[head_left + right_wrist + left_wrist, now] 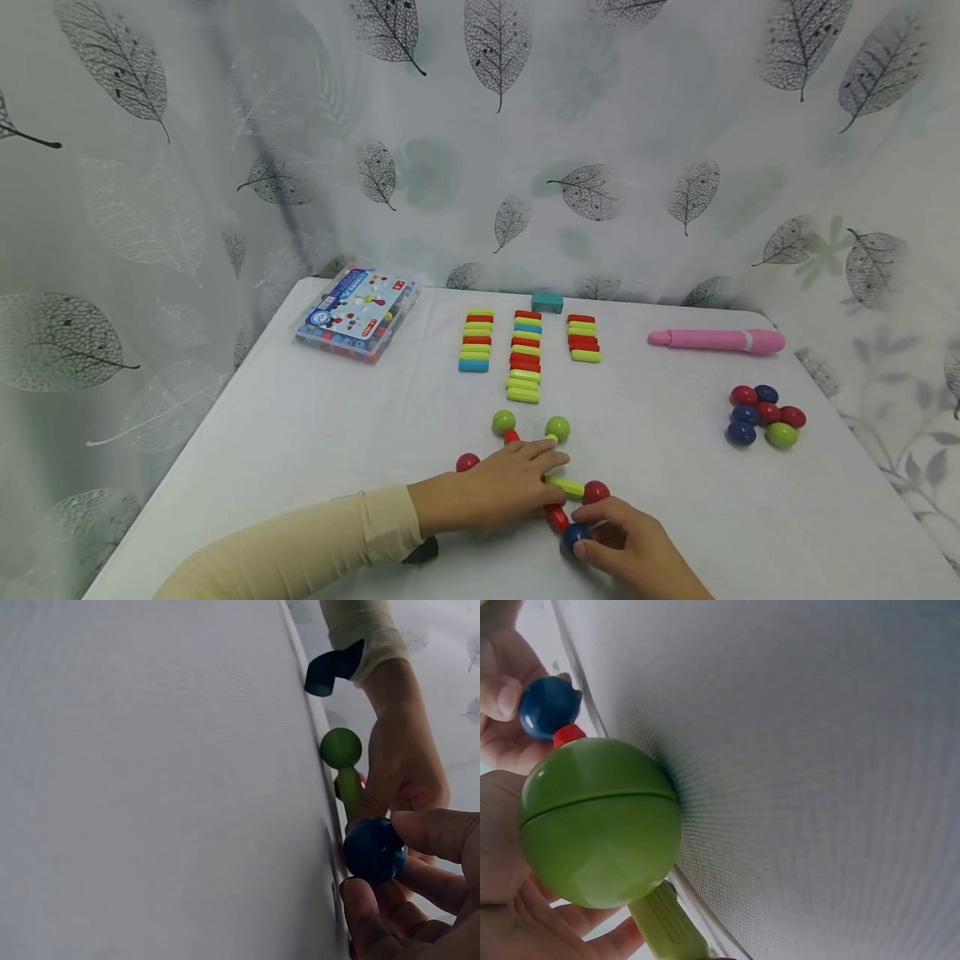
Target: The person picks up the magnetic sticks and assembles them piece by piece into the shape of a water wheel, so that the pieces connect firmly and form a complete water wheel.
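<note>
My left hand [506, 487] grips the middle of a ball-and-stick model, covering its centre. Around that hand show two green balls, one of them the upper-left green ball [503, 422], a red ball [468, 462] at the left and another red ball [596, 492] on a yellow-green stick [564, 486]. My right hand [633, 542] pinches a blue ball [576, 537] between thumb and fingers, at the lower end of a red stick [557, 517]. In the left wrist view, a large green ball [600, 825] with a green stick [667, 922] sits beside the left palm.
Rows of red, yellow-green and blue sticks [525, 358] lie behind the model. A clear box [356, 312] of parts stands at back left, a teal block [547, 302] at the rear edge. To the right are a pink pen-like object [712, 340] and several loose balls [768, 413].
</note>
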Action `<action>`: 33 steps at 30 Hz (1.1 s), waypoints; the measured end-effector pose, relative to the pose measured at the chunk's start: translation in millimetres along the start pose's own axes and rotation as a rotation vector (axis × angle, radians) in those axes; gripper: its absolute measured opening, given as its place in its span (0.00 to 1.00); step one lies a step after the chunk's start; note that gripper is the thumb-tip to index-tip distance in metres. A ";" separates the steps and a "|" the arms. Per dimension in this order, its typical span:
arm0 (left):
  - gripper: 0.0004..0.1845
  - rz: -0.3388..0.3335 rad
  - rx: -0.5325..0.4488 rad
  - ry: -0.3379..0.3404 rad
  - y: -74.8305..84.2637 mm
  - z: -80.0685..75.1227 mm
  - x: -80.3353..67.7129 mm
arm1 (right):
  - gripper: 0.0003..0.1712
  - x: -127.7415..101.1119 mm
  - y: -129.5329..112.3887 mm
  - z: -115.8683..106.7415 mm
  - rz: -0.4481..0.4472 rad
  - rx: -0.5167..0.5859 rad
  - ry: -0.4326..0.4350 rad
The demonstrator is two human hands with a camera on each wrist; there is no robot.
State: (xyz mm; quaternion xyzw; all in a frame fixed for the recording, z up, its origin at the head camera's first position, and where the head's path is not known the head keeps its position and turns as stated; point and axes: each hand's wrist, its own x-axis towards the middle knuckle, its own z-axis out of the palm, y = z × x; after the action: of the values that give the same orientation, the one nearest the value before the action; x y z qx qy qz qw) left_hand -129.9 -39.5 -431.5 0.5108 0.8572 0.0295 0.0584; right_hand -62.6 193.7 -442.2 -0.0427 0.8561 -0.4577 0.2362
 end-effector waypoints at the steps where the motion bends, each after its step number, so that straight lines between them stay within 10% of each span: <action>1: 0.18 0.000 -0.003 -0.001 0.0 -0.4 -0.1 | 0.23 0.4 -0.3 1.3 -0.001 -0.009 0.003; 18: 0.21 -0.041 -0.051 0.013 -6.6 -6.3 -7.1 | 0.21 0.6 -2.6 -4.2 -0.062 -0.108 0.034; 33: 0.24 -0.188 -0.112 0.084 -29.9 -9.4 -45.2 | 0.16 0.7 -17.8 -25.3 -0.023 -0.180 0.170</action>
State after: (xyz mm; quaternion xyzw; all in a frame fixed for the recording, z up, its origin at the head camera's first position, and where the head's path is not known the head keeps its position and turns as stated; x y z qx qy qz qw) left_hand -135.9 -93.4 -422.3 0.4224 0.9001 0.0930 0.0534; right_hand -76.9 202.5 -416.2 -0.0346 0.9102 -0.3835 0.1527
